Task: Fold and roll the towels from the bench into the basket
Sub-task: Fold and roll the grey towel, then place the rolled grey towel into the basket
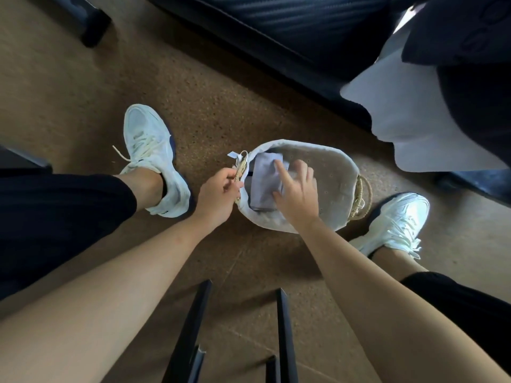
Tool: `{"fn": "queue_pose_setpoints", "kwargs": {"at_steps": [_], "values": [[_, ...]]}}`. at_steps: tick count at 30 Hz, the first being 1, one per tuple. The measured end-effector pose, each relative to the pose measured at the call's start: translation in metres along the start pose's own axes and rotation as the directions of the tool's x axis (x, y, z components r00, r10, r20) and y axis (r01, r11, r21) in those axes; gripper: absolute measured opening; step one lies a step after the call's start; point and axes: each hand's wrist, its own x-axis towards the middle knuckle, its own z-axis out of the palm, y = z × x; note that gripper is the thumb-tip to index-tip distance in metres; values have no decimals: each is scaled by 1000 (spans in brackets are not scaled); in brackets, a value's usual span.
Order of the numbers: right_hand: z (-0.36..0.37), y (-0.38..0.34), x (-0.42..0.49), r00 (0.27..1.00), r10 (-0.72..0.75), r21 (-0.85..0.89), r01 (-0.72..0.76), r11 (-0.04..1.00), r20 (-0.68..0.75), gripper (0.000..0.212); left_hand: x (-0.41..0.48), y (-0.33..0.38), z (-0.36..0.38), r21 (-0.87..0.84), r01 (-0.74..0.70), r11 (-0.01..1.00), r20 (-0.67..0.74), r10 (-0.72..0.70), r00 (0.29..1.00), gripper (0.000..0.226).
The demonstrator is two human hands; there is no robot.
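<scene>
View straight down from a person's head onto a brown, speckled, cork-like floor [83,78]. A dark bench [276,29] with a ribbed surface runs across the far side. At its right end lies a large white towel [401,111], loosely spread and hanging over the edge, with a dark cloth [470,37] piled beyond it.

On the floor between two white lace-up shoes [149,150] sits an oval basket [331,172]. It has a pale fabric liner folded over the rim and a rough woven handle at each end. Inside, against its left end, lies a small grey-lilac towel [265,183], folded into a flat, compact rectangle.

The right hand [297,194] rests on this towel with its fingers spread and nearly straight, the index finger reaching toward the far corner, gripping nothing. The left hand [218,194] pinches the left woven handle [241,168] between thumb and curled fingers. A small white tag [233,155] sticks out just beyond it.

The towels look soft, light and limp. They would likely hold a fold only when pressed flat, and slump if lifted by one corner. The white towel is probably best taken by two corners or along one edge.
</scene>
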Motion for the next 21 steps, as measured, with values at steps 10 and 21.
{"fn": "queue_pose_setpoints", "kwargs": {"at_steps": [10,21], "values": [[3,3,13,943,-235,-258,293,920,234,82,0,0,-2,-11,-14,1000,27,14,1000,36],[-71,-7,0,915,-199,-39,227,973,352,85,-15,24,-16,143,-2,990,80,-9,997,29]]}}
